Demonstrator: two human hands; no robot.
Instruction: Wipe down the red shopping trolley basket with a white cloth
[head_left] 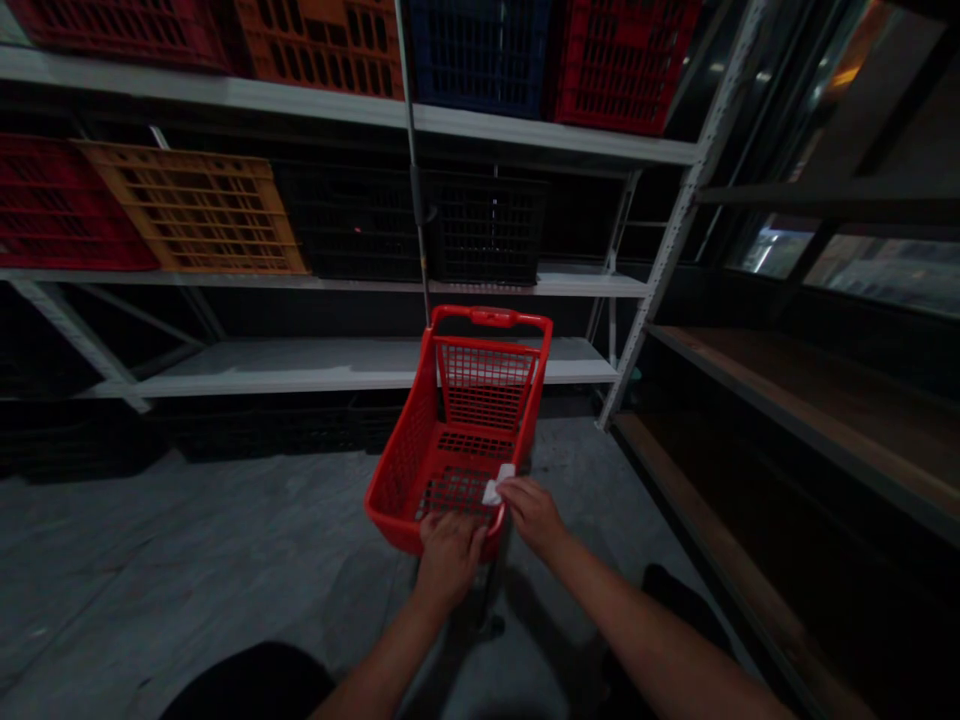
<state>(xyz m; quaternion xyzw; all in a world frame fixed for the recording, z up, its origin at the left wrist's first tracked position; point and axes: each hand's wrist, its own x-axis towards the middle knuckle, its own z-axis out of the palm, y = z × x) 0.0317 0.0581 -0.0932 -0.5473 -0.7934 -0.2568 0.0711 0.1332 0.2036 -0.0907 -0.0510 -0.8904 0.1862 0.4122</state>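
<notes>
A red plastic shopping basket (480,400) stands on a dark wheeled frame on the floor in front of me, with its handle raised at the far end. My left hand (448,555) is closed over the basket's near rim. Just to the right, my right hand (534,512) pinches a small white cloth or paper (496,487) against the same rim. The inside of the basket looks bare.
White metal shelving (337,365) runs along the far wall and carries red, orange (199,205), black and blue crates. Dark wooden shelves (810,400) line the right side. A thin pole (415,170) rises behind the basket. The floor is grey concrete.
</notes>
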